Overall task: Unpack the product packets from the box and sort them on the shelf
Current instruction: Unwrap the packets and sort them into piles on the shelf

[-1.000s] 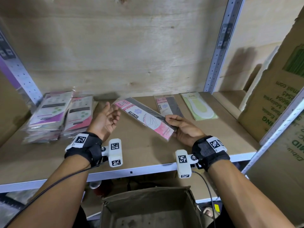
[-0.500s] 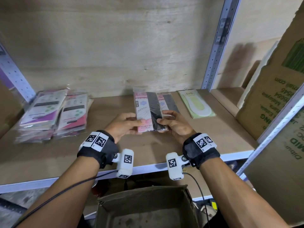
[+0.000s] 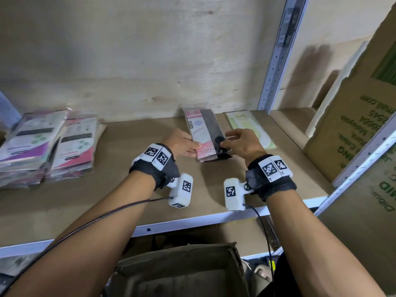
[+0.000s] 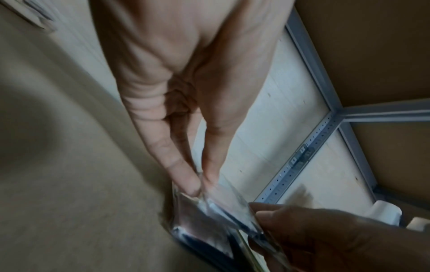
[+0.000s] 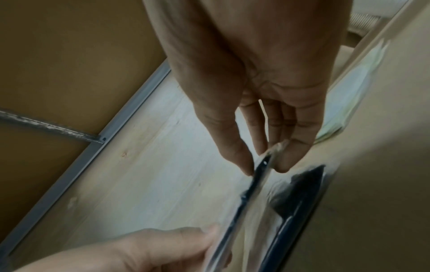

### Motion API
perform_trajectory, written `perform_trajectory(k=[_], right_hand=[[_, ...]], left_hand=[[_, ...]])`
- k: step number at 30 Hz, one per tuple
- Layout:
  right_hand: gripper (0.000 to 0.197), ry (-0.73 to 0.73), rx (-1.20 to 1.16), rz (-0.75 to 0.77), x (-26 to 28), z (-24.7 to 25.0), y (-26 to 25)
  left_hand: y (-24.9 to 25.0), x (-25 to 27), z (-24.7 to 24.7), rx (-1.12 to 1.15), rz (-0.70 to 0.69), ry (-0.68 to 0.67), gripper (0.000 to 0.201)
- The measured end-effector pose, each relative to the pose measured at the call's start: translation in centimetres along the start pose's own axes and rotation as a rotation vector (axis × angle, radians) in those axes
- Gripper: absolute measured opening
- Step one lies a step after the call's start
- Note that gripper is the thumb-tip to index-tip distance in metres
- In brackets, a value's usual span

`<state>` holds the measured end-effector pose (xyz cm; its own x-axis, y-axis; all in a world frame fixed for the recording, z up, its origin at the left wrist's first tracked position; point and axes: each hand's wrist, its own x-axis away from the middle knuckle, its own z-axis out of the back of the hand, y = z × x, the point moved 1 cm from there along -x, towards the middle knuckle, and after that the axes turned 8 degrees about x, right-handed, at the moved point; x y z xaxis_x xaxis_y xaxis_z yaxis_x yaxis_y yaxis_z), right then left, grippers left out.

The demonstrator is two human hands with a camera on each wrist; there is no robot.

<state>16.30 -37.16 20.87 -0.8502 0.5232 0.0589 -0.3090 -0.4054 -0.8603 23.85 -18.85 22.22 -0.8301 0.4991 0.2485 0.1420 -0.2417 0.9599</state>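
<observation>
A pink and black packet (image 3: 203, 131) lies lengthwise over another like it on the wooden shelf (image 3: 107, 189), near the back wall. My left hand (image 3: 184, 144) pinches its near left edge between thumb and fingers (image 4: 186, 182). My right hand (image 3: 237, 142) pinches the near right edge (image 5: 263, 165). In the right wrist view the packet (image 5: 246, 198) is slightly raised above the one beneath it. The open cardboard box (image 3: 180, 273) sits below the shelf, between my forearms; its inside is mostly hidden.
Two stacks of purple and pink packets (image 3: 49, 144) stand at the shelf's left. A pale green packet (image 3: 248, 127) lies right of my hands. A grey metal upright (image 3: 276, 61) and large cardboard cartons (image 3: 360, 116) close off the right side.
The packet turned from a slant in my right hand alone to lengthwise. My left hand came in to take its left edge, and both hands carried it back over the packet lying there.
</observation>
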Motion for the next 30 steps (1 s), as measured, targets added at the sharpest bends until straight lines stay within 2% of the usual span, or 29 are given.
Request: perform_trajectory(k=[5,8,13,22,24,27,30], right_hand=[[0.038,0.005,0.176,-0.020,-0.4,0.4,0.2],[0.036,-0.033,0.235,-0.026,-0.4,0.2,0.1],[0.034,-0.055,0.238,-0.049,-0.6,0.2,0.3],[0.039,-0.067,0.247,-0.066,-0.1,0.5,0.1],[0.042,-0.028,0.244,-0.043,0.4,0.7,-0.3],[0.039,0.133,0.253,0.055,1.6,0.8,-1.6],[0.022,0.185,0.206,0.186,3.1,-0.4,-3.7]], left_hand=[[-0.1,-1.2,-1.3,-0.020,0.095,0.034,0.043],[-0.3,-1.7,-1.5,-0.048,0.103,0.062,0.045],[-0.5,-2.2,-1.4,-0.093,0.086,0.075,0.051],[-0.6,-2.7,-1.4,-0.155,0.066,0.115,0.044],[-0.2,-2.2,-0.7,-0.174,0.038,0.159,0.046],[0.5,-0.6,1.9,-0.133,-0.029,0.277,0.054],[0.7,2.3,5.6,-0.042,-0.088,0.369,0.027]])
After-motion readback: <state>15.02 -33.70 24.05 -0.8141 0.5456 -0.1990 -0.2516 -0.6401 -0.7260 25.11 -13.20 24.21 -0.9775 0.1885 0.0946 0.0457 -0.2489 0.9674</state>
